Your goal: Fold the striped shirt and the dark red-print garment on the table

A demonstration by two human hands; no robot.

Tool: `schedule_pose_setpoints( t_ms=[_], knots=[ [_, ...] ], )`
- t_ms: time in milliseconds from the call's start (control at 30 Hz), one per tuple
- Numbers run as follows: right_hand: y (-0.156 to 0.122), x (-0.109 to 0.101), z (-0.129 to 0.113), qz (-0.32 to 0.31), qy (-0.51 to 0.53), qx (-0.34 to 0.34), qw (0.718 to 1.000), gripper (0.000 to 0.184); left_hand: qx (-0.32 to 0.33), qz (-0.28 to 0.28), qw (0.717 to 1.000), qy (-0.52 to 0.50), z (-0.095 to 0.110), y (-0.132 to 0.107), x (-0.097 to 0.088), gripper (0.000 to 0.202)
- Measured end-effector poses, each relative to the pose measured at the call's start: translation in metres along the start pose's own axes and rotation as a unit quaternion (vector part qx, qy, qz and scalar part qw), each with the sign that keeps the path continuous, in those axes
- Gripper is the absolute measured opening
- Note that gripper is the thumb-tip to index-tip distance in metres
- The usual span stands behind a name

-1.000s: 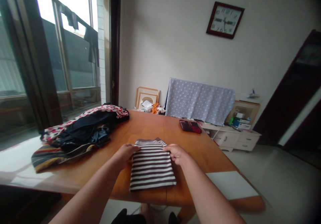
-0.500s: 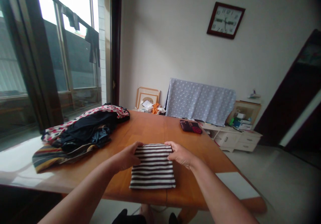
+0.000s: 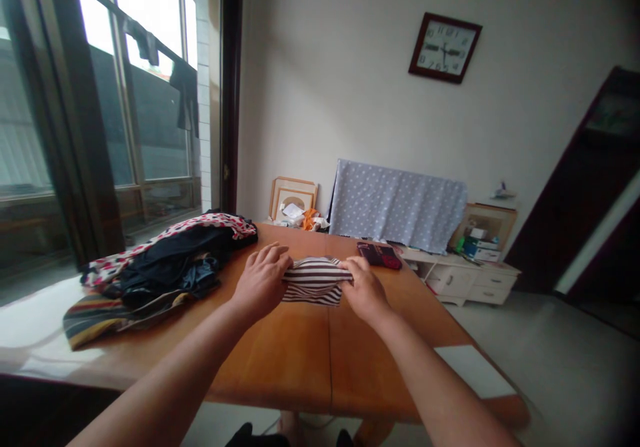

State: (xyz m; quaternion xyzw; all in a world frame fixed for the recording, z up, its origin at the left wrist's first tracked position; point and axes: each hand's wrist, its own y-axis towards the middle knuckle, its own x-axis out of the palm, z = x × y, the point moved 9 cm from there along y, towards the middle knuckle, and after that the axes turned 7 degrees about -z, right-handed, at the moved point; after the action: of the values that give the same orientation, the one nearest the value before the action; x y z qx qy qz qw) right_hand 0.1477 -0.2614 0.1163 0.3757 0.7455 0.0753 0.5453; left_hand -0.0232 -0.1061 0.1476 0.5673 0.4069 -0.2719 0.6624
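Between my two hands is a folded striped cloth (image 3: pixel 316 280), brown and white, which looks like a folded garment. My left hand (image 3: pixel 264 275) grips its left edge, the thumb hidden behind the fingers. At the right edge my right hand (image 3: pixel 364 285) pinches it with thumb and fingers. The cloth is bent, with its near part curled up and a lower layer showing beneath. Whether it still touches the wooden table (image 3: pixel 280 360) I cannot tell.
A heap of clothes (image 3: pixel 175 253) lies on the table's left side. Toward the far right edge is a dark folded garment (image 3: pixel 379 255). A white sheet (image 3: pixel 475 370) lies at the near right corner. Beyond stand a low white cabinet (image 3: pixel 480 280) and a dotted cloth cover (image 3: pixel 397 203).
Both hands have moved away from me with the striped cloth. Its near part, flat on the table before, is now folded up, and the cloth looks shorter.
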Motion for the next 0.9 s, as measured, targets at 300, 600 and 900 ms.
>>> schedule_pose_setpoints(
  t_ms=[300,600,900],
  knots=[
    [-0.132,0.065,0.011,-0.124,-0.039,-0.008,0.991,0.051,0.074,-0.119,0.986,-0.087,0.036,-0.115,0.067,0.033],
    [-0.105,0.049,0.048,-0.078,0.183,0.145,0.969,0.021,-0.142,-0.069,0.929,-0.335,-0.026,-0.111,0.078,0.029],
    [-0.059,0.094,0.057,-0.089,0.182,0.208,0.957,0.032,-0.329,-0.105,0.873,-0.344,-0.058,-0.097,0.126,0.045]
  ],
)
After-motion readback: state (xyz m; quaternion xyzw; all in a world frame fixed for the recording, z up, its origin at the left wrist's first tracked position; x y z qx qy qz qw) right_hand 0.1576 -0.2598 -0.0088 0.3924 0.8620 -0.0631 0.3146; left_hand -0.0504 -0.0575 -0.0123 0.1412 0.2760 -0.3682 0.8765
